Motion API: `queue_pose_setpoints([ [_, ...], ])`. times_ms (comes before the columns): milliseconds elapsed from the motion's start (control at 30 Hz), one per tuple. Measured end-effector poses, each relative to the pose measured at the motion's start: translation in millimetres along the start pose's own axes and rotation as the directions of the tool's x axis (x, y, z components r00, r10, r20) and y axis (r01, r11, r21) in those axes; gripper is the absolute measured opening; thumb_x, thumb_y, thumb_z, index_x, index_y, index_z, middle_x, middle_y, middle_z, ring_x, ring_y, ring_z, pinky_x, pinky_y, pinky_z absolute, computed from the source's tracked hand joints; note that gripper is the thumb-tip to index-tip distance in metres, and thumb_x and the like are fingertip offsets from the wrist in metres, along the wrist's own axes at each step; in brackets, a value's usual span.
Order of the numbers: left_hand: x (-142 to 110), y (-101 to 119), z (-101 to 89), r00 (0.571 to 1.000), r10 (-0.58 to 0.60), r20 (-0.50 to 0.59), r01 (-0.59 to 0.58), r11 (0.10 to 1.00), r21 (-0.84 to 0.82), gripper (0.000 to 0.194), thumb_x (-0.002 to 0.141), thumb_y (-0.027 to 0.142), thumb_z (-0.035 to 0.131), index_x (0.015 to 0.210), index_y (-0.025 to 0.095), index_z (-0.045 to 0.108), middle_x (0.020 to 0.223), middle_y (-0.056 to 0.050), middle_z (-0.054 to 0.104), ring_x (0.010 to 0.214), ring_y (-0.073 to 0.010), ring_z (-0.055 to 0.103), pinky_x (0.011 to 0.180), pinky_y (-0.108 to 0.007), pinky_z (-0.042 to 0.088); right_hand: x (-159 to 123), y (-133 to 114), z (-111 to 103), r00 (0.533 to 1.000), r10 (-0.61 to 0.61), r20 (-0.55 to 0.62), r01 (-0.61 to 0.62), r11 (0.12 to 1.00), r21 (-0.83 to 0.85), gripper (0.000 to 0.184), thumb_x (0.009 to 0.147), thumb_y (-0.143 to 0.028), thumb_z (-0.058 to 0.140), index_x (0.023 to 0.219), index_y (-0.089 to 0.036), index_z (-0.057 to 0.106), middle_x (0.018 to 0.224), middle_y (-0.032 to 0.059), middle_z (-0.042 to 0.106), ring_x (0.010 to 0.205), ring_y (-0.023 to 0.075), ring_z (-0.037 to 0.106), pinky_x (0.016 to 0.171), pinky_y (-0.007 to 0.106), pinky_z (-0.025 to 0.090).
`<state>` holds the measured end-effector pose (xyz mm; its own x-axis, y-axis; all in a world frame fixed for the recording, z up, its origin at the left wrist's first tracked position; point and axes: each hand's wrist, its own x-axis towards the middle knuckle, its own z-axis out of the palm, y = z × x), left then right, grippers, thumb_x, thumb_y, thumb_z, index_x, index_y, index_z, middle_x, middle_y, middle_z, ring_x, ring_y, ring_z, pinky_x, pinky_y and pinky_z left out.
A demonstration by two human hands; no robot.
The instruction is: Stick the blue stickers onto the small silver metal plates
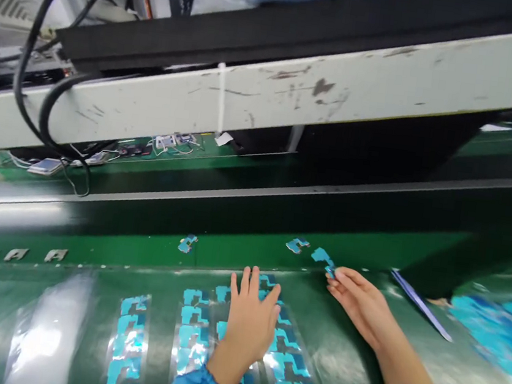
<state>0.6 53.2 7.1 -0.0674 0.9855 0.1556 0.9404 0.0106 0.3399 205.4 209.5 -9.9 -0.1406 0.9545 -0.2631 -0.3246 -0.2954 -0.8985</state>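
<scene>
My left hand (251,315) lies flat with fingers stretched out on clear film strips (191,332) that carry rows of blue stickers. My right hand (358,302) reaches forward, its fingertips pinched on a small blue sticker (330,271) at the edge of the green belt. Loose blue stickers lie just beyond it: one (297,245) at the centre and one (321,255) beside it. Another loose sticker (187,243) sits farther left. Both forearms wear blue sleeves.
A green conveyor surface (93,241) runs across the view under a scuffed white beam (294,98). Black cables (32,86) hang at the left. A further sticker strip (131,338) lies left of my hand, a blue sheet (498,337) and a thin strip (419,303) at right.
</scene>
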Motion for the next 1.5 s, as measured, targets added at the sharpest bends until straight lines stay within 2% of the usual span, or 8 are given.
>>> queue_pose_setpoints([
  [167,-2,-2,1.0,0.999,-0.025,0.023,0.026,0.998,-0.059,0.056,0.099,0.056,0.038,0.125,0.011,0.058,0.159,-0.022,0.032,0.15,-0.0378,0.023,0.119,-0.066,0.024,-4,-4,5,0.995,0.047,-0.085,-0.049,0.999,-0.021,0.046,0.039,-0.04,0.098,0.074,-0.02,0.075,0.076,0.0051,0.068,0.067,0.0128,0.063,0.064,0.018,0.057],
  [400,-5,5,1.9,0.999,-0.031,-0.011,0.028,0.979,-0.201,0.028,0.096,0.038,0.051,0.108,0.015,0.06,0.16,-0.022,0.029,0.151,-0.0379,0.02,0.119,-0.069,0.02,-3,-6,7,0.989,0.082,-0.125,-0.087,0.996,-0.034,0.046,0.036,-0.038,0.097,0.071,-0.02,0.074,0.076,0.006,0.066,0.069,0.0139,0.062,0.065,0.018,0.059],
  [467,-1,2,-5.5,0.993,-0.092,-0.072,0.069,0.959,-0.276,0.016,0.094,0.025,0.049,0.104,0.018,0.06,0.157,-0.017,0.036,0.151,-0.0328,0.025,0.121,-0.067,0.019,-2,-7,7,0.986,0.089,-0.142,-0.095,0.995,-0.035,0.046,0.034,-0.037,0.097,0.07,-0.02,0.074,0.075,0.0061,0.066,0.069,0.0142,0.062,0.064,0.019,0.059],
  [567,10,-24,-27.1,0.944,-0.248,-0.217,0.171,0.931,-0.322,0.027,0.088,0.006,0.039,0.097,0.021,0.058,0.143,-0.009,0.057,0.146,-0.0222,0.037,0.125,-0.06,0.015,-3,-8,7,0.98,0.099,-0.171,-0.107,0.994,-0.037,0.045,0.033,-0.036,0.095,0.069,-0.02,0.073,0.075,0.0057,0.067,0.068,0.0139,0.062,0.063,0.018,0.058],
  [667,21,-70,-47.5,0.89,-0.363,-0.276,0.32,0.928,-0.191,0.023,0.087,0.007,0.042,0.1,0.02,0.057,0.146,-0.011,0.054,0.148,-0.0269,0.032,0.123,-0.061,0.019,-4,-8,8,0.98,0.101,-0.169,-0.109,0.993,-0.042,0.041,0.038,-0.035,0.093,0.07,-0.02,0.072,0.075,0.005,0.067,0.069,0.0145,0.063,0.064,0.019,0.058],
  [833,20,-121,-46.0,0.947,-0.299,-0.113,0.306,0.951,0.05,0.025,0.093,0.015,0.041,0.114,0.017,0.055,0.159,-0.013,0.036,0.149,-0.0303,0.029,0.119,-0.062,0.028,-5,-8,8,0.982,0.103,-0.156,-0.109,0.994,-0.033,0.041,0.038,-0.034,0.093,0.071,-0.019,0.072,0.075,0.0045,0.067,0.067,0.0138,0.063,0.063,0.019,0.059],
  [1200,25,-102,-34.2,0.953,-0.273,-0.127,0.289,0.948,0.13,0.023,0.098,0.027,0.043,0.113,0.019,0.058,0.153,-0.012,0.045,0.143,-0.0338,0.038,0.111,-0.066,0.036,-10,-16,15,0.969,0.134,-0.206,-0.138,0.99,-0.008,0.048,0.028,-0.035,0.096,0.067,-0.02,0.072,0.074,0.0035,0.066,0.07,0.014,0.064,0.062,0.017,0.06],
  [1500,24,-102,-38.0,0.937,-0.32,-0.138,0.308,0.946,-0.096,0.014,0.097,0.027,0.046,0.107,0.021,0.054,0.158,-0.012,0.038,0.148,-0.0268,0.031,0.116,-0.06,0.028,-12,-17,18,0.961,0.143,-0.235,-0.15,0.988,-0.016,0.046,0.027,-0.033,0.096,0.065,-0.022,0.072,0.076,0.0047,0.063,0.07,0.0142,0.062,0.06,0.017,0.061],
])
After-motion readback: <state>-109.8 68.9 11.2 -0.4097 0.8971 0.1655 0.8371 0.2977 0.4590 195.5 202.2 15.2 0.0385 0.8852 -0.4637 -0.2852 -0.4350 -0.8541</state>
